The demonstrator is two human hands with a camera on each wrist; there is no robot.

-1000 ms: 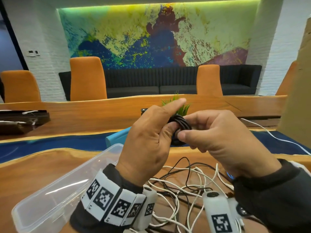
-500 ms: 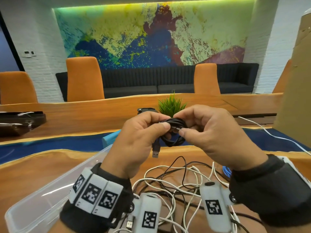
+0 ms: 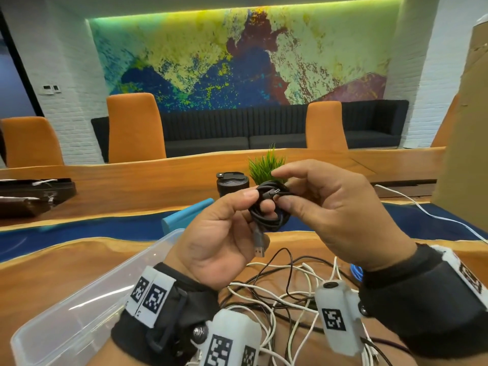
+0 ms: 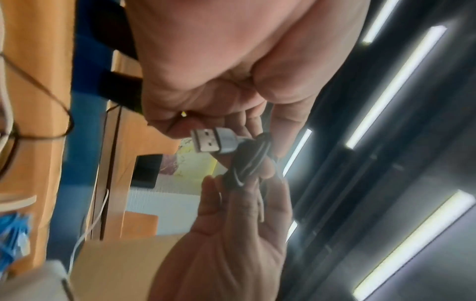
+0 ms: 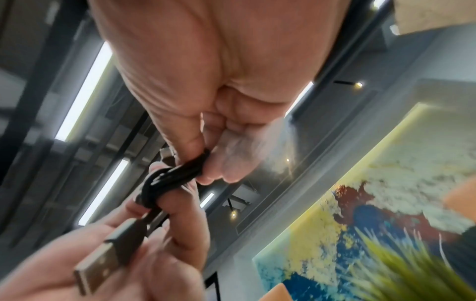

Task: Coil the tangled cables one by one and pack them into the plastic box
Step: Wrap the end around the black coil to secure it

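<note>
A small coiled black cable (image 3: pixel 272 207) is held up in front of me by both hands. My left hand (image 3: pixel 237 207) pinches its left side, and the grey USB plug (image 3: pixel 259 243) hangs down past the palm. My right hand (image 3: pixel 284 192) pinches the coil's right side; its index finger is raised above. The plug (image 4: pixel 212 140) and coil (image 4: pixel 251 160) show in the left wrist view, the coil (image 5: pixel 171 179) and plug (image 5: pixel 110 250) in the right wrist view. A clear plastic box (image 3: pixel 79 307) lies at lower left. Tangled white and black cables (image 3: pixel 285 291) lie on the table under my wrists.
A wooden table (image 3: pixel 52 276) with a blue strip across it carries a black cup (image 3: pixel 232 184), a green plant (image 3: pixel 266 165) and a light blue item (image 3: pixel 184 217). A cardboard sheet (image 3: pixel 464 128) stands at right. Blue cable (image 3: pixel 356 272) lies near the right wrist.
The left hand turned so the USB plug now hangs free below the coil. The right hand's index finger lifted off the coil. Both hands stay at about the same height.
</note>
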